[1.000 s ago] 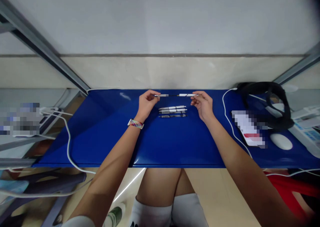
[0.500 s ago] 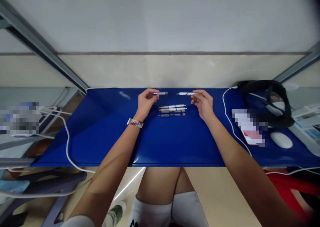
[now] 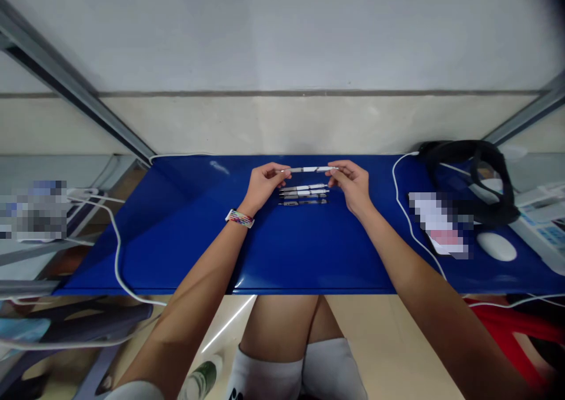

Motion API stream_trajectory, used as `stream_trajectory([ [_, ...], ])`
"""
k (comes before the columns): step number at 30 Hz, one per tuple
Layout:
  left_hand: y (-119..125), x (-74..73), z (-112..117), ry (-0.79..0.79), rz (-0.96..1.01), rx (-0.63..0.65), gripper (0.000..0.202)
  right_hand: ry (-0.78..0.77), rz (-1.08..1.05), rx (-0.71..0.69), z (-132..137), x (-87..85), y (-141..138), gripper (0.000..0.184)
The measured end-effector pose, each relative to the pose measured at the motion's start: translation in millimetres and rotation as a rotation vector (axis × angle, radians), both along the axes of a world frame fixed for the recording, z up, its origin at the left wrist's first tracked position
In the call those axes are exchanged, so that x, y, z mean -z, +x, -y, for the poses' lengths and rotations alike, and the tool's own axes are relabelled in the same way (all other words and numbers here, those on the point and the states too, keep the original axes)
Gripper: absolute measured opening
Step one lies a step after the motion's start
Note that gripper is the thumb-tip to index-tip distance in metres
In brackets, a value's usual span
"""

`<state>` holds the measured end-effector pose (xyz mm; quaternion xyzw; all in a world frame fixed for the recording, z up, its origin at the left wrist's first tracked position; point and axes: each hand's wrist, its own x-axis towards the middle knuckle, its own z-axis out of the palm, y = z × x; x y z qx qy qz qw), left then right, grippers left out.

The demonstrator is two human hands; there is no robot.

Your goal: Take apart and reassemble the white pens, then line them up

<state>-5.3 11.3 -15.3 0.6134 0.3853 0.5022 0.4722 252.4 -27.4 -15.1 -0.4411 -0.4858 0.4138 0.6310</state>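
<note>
A white and grey pen (image 3: 311, 169) is held level above the far part of the blue desk, between my two hands. My left hand (image 3: 267, 183) pinches its grey front end, and a patterned band circles that wrist. My right hand (image 3: 351, 182) has fingers and thumb closed on the white barrel's rear end. The grey and white sections now meet, with no refill showing between them; I cannot tell whether they are screwed tight. Just below, several similar pens (image 3: 304, 192) lie side by side on the desk, tips to the left.
On the right of the blue desk (image 3: 309, 253) are a blurred phone (image 3: 436, 223), a white mouse (image 3: 497, 247) and a black headset strap (image 3: 477, 147). A white cable (image 3: 399, 194) runs beside them. A wall (image 3: 273, 123) rises behind the desk. Another cable (image 3: 118, 253) hangs at left.
My hands have moved closer together. The gap that showed the dark refill between the grey section and the white barrel has closed. The pens on the desk have stayed put.
</note>
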Motion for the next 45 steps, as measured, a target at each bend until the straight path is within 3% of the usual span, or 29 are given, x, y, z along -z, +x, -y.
stream_trajectory([
  [7, -4.3, 1.8, -1.8, 0.036, -0.107, -0.077, 0.067, 0.035, 0.027, -0.035, 1.7, -1.3, -4.3, 0.023],
  [10, -4.5, 0.7, -1.4, 0.063, -0.146, -0.095, 0.073, 0.039, 0.014, -0.047, 2.0, -0.5, -5.5, 0.022],
  [12, -3.8, 0.1, -1.8, 0.069, -0.132, -0.088, 0.068, 0.032, 0.005, -0.05, 1.8, 0.1, -5.4, 0.022],
  [17, -2.5, -3.3, -1.0, 0.04, -0.021, -0.018, 0.023, -0.036, -0.041, -0.068, 0.3, 1.4, -3.8, 0.026],
  [24, -1.6, -7.6, 2.7, -0.004, 0.04, 0.002, 0.025, -0.083, -0.078, -0.095, -0.4, 2.1, -4.6, 0.031],
  [28, -2.6, -6.7, 1.1, 0.01, 0.064, 0.028, 0.039, -0.07, -0.107, -0.103, -2.1, 3.6, -3.3, 0.032],
  [32, -2.9, -6.8, 0.5, -0.044, 0.101, 0.031, 0.024, -0.068, -0.107, -0.105, -3.6, 4.8, -2.0, 0.034],
  [40, -2.9, -4.3, -2.9, 0.03, 0.093, -0.063, 0.031, -0.095, -0.089, -0.13, -4.0, 6.0, -1.6, 0.035],
  [45, -3.9, -4.8, -2.9, -0.006, 0.099, -0.047, 0.025, -0.1, -0.099, -0.141, -4.2, 6.1, -1.5, 0.035],
])
